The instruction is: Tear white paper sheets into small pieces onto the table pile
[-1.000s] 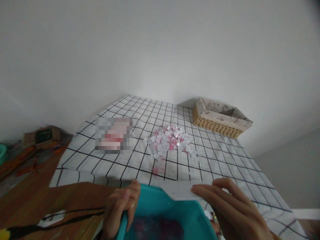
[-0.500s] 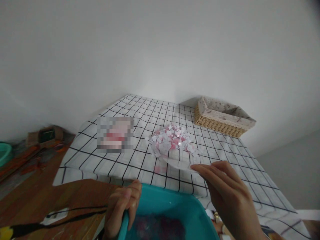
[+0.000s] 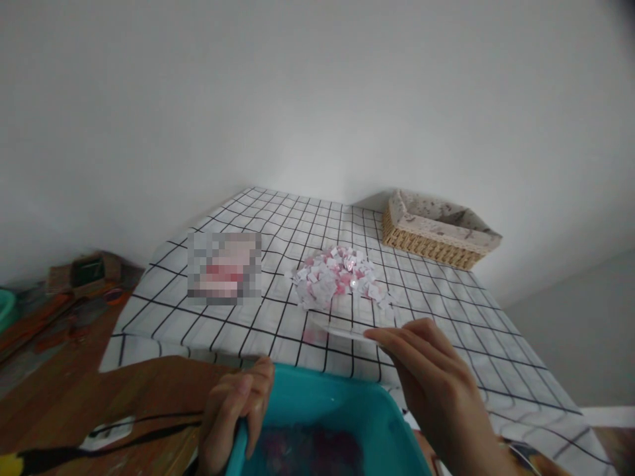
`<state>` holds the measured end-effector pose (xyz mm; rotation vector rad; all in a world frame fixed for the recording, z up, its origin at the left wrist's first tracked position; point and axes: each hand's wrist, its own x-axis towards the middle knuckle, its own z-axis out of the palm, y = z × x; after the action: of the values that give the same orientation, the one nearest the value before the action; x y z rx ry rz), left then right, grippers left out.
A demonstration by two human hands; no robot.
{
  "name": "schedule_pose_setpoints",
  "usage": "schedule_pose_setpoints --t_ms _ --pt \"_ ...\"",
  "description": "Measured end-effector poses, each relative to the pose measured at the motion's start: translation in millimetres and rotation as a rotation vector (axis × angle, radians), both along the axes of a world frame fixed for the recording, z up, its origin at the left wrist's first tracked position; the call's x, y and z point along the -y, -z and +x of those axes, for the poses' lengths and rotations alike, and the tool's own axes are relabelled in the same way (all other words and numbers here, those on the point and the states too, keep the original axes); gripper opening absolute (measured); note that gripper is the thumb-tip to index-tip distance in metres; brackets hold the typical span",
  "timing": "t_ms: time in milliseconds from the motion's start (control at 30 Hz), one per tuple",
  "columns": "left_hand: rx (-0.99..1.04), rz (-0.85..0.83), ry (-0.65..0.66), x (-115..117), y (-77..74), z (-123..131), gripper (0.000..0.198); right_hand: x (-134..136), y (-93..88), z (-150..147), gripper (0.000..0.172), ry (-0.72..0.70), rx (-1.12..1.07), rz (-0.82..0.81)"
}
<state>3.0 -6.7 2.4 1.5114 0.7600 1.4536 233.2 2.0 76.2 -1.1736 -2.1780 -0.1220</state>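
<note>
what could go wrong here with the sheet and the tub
1. The thin white sheet, pinched at one edge by the right hand, hangs near the pile of paper bits; a sweep could scatter them.
2. The left hand grips the teal basin by its rim only; the dark contents might spill on the checked cloth if it tips.

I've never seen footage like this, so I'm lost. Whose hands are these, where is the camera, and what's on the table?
There is no machine: a person wears one camera on the head, looking forward and down at their own bare hands. The left hand grips the rim of a teal plastic tub. The right hand pinches a thin white paper piece above a black-and-white checked cloth. On the cloth lie a pile of small white and pink paper squares and a lined wicker basket.
</note>
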Motion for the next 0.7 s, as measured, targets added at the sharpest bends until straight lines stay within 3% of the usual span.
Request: schedule_pose_setpoints --t_ms 267,700 --pt "-0.041 0.018 -0.075 4 4.5 -15 0.065 2 -2.8 -11 0.027 -0.055 0.043 -0.006" --pt "-0.084 0.031 -0.093 1 -5.0 -12 0.065 11 -17.5 -7 0.019 -0.168 0.089 -0.041"
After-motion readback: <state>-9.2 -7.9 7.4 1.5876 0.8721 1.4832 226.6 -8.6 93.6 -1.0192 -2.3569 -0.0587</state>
